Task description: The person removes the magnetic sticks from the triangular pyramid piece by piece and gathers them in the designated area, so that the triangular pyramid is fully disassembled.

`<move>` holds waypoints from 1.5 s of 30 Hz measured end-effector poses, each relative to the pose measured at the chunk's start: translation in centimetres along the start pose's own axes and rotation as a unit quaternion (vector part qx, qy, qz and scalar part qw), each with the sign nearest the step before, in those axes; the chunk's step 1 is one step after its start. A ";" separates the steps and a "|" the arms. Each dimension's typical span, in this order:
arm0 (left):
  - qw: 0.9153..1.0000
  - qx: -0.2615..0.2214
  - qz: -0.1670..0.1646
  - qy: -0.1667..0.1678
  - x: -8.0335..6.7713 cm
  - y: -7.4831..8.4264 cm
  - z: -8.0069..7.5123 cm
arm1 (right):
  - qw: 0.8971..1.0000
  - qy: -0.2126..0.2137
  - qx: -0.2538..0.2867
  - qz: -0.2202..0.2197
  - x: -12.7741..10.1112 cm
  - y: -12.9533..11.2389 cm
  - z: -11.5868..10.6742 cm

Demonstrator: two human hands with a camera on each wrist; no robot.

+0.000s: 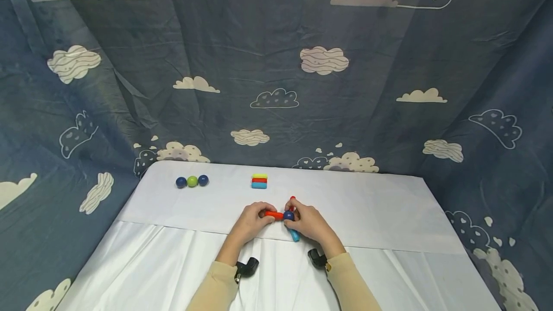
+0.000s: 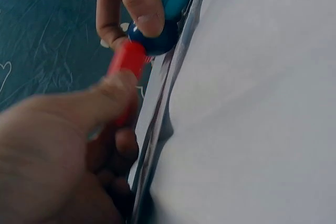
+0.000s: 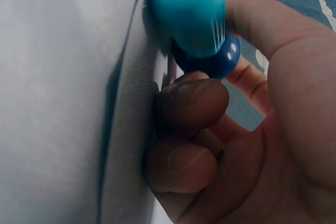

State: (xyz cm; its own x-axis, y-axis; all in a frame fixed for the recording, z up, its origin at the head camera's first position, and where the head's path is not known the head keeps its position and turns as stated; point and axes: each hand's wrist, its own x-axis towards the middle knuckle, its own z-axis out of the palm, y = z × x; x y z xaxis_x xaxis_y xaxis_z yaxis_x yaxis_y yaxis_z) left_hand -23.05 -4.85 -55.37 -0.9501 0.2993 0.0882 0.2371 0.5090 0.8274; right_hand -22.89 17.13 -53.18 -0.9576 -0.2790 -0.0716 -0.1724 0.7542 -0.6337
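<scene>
My left hand (image 1: pixel 252 221) pinches a red rod (image 1: pixel 274 215) between thumb and fingers, and the rod's far end meets a dark blue ball (image 1: pixel 288 215). From the other side, my right hand (image 1: pixel 312 223) grips that ball with thumb and fingertips. A light blue rod (image 1: pixel 294 235) extends from the ball toward me; in the right wrist view its rounded end (image 3: pixel 189 3) fills the upper middle. Beyond the right fingers shows the tip of a second red rod (image 1: pixel 293 198), the rest of it hidden behind them. In the left wrist view the red rod (image 2: pixel 128 59) is blurred.
At the back left of the white table (image 1: pixel 367 205), a green ball (image 1: pixel 192 181) sits between two dark blue balls (image 1: pixel 181 182). A yellow rod (image 1: pixel 259 175), a red one and a light blue rod (image 1: pixel 259 185) lie stacked side by side at the back middle. A cloud-patterned curtain (image 1: pixel 233 119) surrounds the table.
</scene>
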 end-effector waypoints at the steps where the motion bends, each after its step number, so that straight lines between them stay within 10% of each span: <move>1: 1.000 -0.009 -0.002 0.000 0.0 0.0 0.0 | 1.000 0.001 0.000 0.001 0.0 0.0 0.0; 20: 0.995 -0.046 -0.041 0.075 0.4 0.7 -1.8 | 1.000 -0.001 -0.001 0.011 0.0 0.1 -0.1; 28: 0.992 -0.031 -0.001 0.119 2.2 1.5 -4.1 | 1.000 -0.001 -0.009 0.012 0.1 0.3 -0.2; 45: 0.979 -0.094 -0.105 0.146 6.0 -2.1 -5.5 | 1.000 0.004 0.000 0.008 0.1 0.2 0.0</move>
State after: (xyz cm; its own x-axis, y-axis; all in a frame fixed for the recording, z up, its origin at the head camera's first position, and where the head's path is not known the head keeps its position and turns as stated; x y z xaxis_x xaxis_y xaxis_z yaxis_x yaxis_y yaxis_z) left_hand -30.32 -8.58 -53.52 -0.9979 -0.0536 0.0370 0.0146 0.3691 0.9293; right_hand -23.02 17.29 -53.32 -0.9619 -0.2627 -0.0751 -0.1575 0.7578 -0.6333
